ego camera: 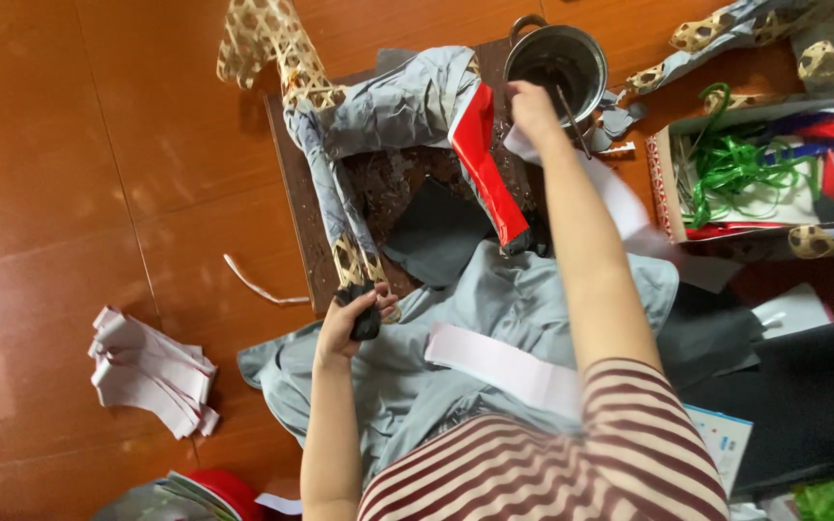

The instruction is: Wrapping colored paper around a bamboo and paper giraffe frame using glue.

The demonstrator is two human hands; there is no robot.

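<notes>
Two hands [351, 318] [531, 104], woven frame [340, 207], pot [557, 60]

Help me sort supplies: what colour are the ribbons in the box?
Mostly green ribbons, some red and blue, in the white box; head view.
</notes>
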